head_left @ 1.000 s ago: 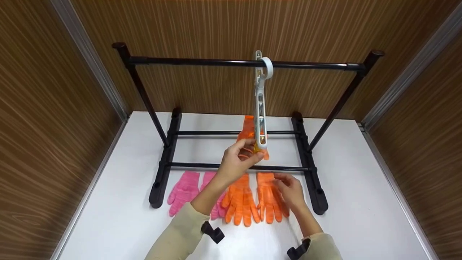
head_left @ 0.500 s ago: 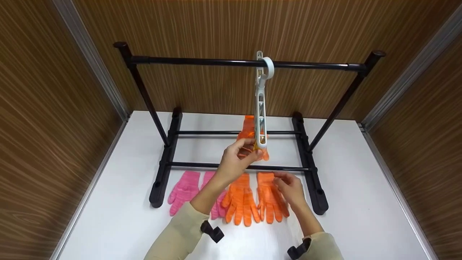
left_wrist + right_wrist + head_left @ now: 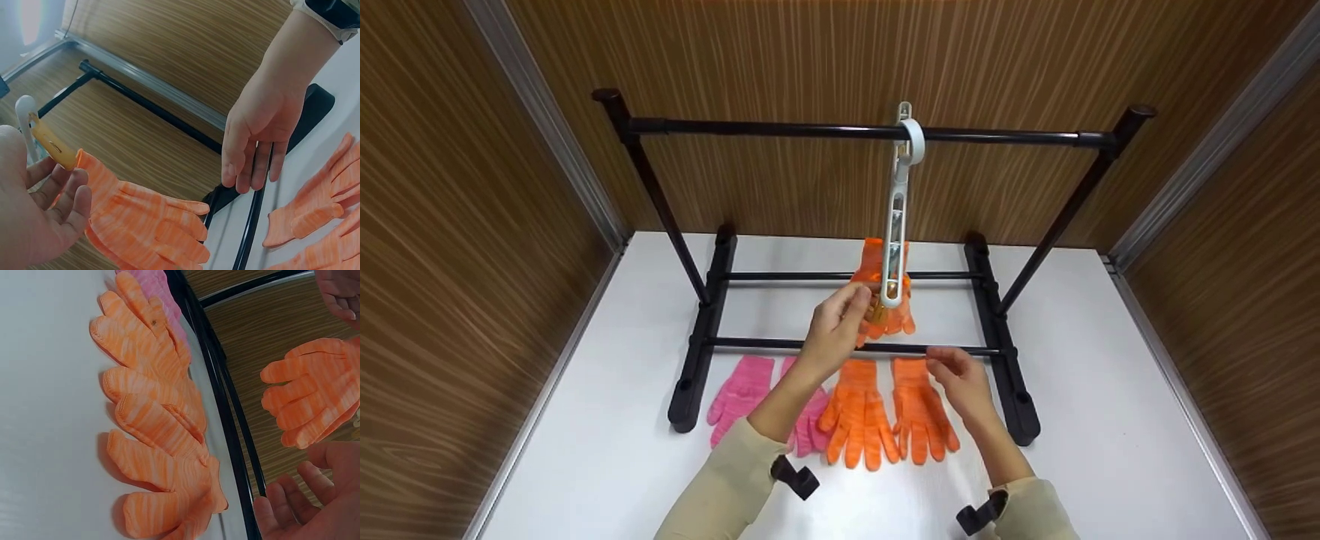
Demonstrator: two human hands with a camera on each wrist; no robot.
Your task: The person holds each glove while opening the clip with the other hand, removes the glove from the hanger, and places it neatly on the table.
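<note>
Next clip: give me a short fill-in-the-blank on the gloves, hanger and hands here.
1. The white plastic hanger hangs from the black metal rack's top ____.
2. The left hand pinches a yellow ____ holding the hanging orange knit gloves.
3. The right hand hovers over orange gloves lying on the white ____.

Missing: bar; clip; table

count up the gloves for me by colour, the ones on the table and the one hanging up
Orange gloves on the table: 2
Orange gloves hanging from the clip hanger: 1
Pink gloves on the table: 2
Total: 5 gloves
</note>
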